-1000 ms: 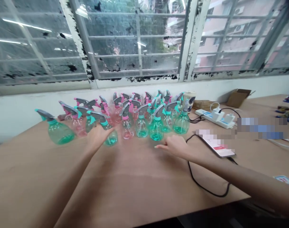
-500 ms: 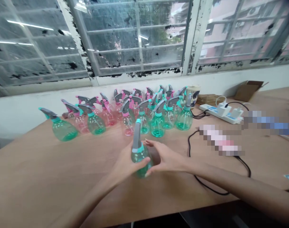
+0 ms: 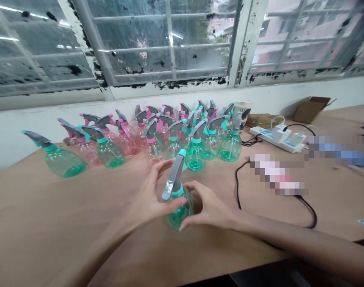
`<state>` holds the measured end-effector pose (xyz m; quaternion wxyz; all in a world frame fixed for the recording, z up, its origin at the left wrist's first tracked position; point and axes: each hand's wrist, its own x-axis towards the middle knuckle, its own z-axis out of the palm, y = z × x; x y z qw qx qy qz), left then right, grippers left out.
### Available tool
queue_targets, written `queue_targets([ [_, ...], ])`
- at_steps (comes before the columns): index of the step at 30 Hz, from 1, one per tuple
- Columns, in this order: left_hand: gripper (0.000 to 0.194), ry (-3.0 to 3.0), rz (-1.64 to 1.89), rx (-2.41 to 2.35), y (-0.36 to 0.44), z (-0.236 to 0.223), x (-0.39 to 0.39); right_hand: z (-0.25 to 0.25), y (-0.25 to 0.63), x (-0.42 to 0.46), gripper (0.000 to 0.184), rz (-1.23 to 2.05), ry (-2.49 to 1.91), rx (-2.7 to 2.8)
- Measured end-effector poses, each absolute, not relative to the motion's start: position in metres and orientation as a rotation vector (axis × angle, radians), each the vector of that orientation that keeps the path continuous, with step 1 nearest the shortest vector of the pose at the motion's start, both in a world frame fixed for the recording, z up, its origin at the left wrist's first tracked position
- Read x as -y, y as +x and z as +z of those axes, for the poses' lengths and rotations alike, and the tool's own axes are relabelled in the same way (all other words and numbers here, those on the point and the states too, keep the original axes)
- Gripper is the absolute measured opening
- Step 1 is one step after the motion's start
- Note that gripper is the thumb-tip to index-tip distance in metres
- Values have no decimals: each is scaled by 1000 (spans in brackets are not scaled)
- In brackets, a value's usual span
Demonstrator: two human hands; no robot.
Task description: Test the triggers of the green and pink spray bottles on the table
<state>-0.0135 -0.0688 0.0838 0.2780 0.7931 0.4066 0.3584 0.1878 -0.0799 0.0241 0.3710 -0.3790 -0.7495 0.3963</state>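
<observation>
A green clear spray bottle (image 3: 179,217) with a grey trigger head and turquoise collar is upright between my hands. My left hand (image 3: 150,199) curls round its left side, thumb across the front below the collar and fingers behind the head. Against the right side of the body, my right hand (image 3: 210,207) grips with thumb and fingers. Behind it several more spray bottles stand in a group, among them a green one (image 3: 196,154), a pink one (image 3: 153,149) and, at the far left, a tilted-looking green one (image 3: 62,161).
A white power strip (image 3: 277,139) with plugs lies at the right, beside a paper cup (image 3: 242,115) and a cardboard box (image 3: 310,109). A black cable (image 3: 237,183) loops over the wooden table (image 3: 65,211). Windows rise behind the low white wall.
The spray head has turned, its grey end now pointing to the lower left. My left fingers have lifted behind the head. The camera view has shifted slightly.
</observation>
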Motion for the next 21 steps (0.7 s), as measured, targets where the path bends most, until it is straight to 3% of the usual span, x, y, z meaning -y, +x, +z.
queue_targets([
  [2, 74, 2125, 918, -1078, -8, 93, 66, 25, 185, 78, 79, 1042, -985, 1909],
  [6, 42, 2116, 872, -1054, 11, 103, 59, 26, 184, 70, 75, 1071, -993, 1912],
  [8, 35, 2113, 957, -1033, 20, 103, 54, 27, 188, 64, 77, 1063, -959, 1942],
  [12, 37, 2090, 1058, -997, 31, 99, 42, 28, 198, 50, 86, 1004, -948, 2013],
  [21, 39, 2103, 1076, -939, 35, 93, 24, 8, 201, 41, 84, 945, -878, 1969],
])
